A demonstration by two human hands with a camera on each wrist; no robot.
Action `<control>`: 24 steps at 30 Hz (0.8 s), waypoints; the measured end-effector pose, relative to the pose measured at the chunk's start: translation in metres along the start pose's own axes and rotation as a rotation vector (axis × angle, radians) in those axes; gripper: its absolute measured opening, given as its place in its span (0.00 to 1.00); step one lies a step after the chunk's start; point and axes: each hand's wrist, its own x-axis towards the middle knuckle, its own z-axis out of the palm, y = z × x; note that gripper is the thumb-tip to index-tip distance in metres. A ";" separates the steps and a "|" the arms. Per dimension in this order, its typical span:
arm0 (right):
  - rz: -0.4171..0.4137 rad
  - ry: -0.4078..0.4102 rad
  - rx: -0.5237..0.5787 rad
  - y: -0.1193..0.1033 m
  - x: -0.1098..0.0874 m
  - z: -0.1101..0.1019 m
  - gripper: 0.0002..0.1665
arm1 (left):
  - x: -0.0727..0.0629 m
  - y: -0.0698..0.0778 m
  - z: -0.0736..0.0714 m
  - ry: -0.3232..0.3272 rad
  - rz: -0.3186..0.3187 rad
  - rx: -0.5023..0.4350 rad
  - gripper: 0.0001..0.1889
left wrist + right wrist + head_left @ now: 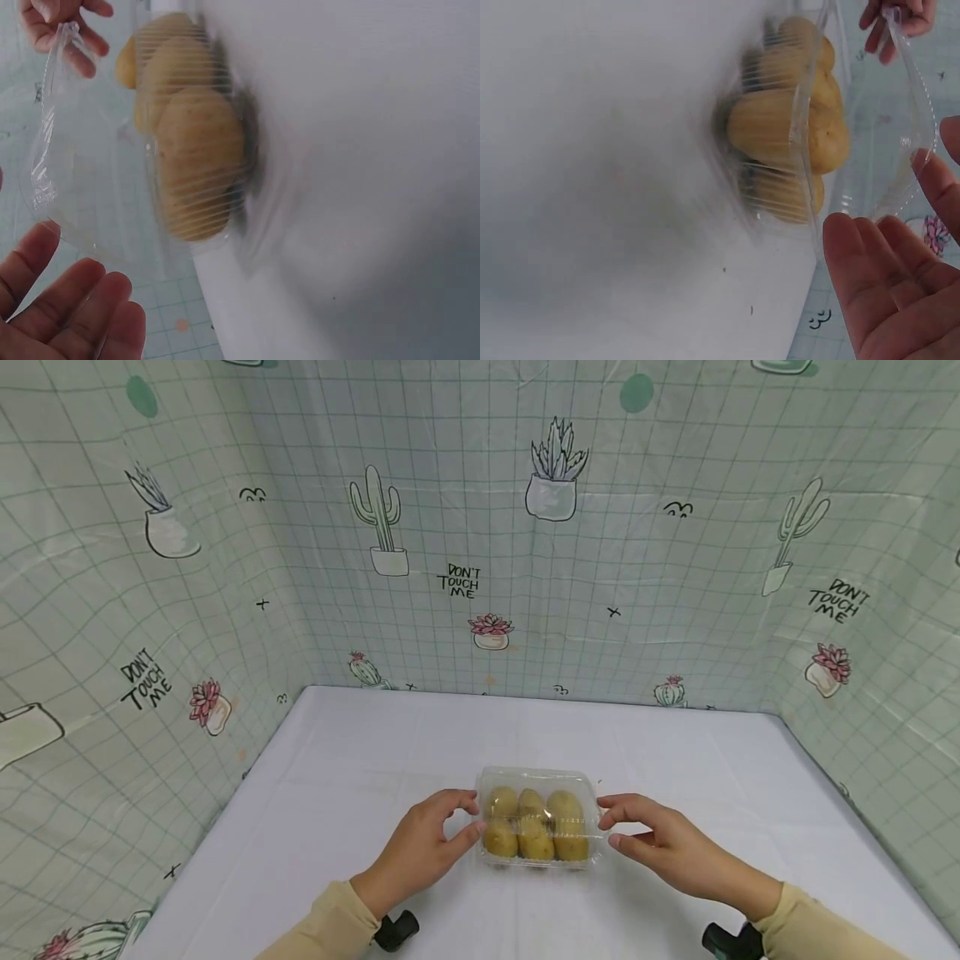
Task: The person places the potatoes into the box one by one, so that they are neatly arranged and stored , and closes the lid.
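Note:
A clear plastic clamshell box [536,862] of yellowish potatoes [533,827] sits on the white table. In both wrist views its clear lid [46,161] stands raised at a slant above the potatoes. On the box's left is my left hand [422,839], its index fingertip at the lid's edge and the thumb apart from it. My right hand [667,842] mirrors this on the right, index fingertip against the lid's edge [928,120], with a gap to the thumb. The other fingers of each hand are fairly straight, beside the box.
White cloth covers the table [390,743]. Grid-patterned curtains [450,527] with cactus drawings enclose its back and sides. Black wrist-worn devices [397,932] show below both hands, next to the beige sleeves [330,922].

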 end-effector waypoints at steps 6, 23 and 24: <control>-0.008 0.043 -0.049 0.007 -0.002 0.009 0.04 | -0.001 -0.003 0.007 0.012 -0.011 0.039 0.05; 0.135 0.085 -0.064 0.018 -0.004 0.026 0.11 | -0.005 -0.007 0.015 -0.103 -0.100 0.043 0.32; 0.138 0.082 -0.060 0.018 -0.004 0.027 0.12 | -0.005 -0.008 0.016 -0.111 -0.098 0.045 0.32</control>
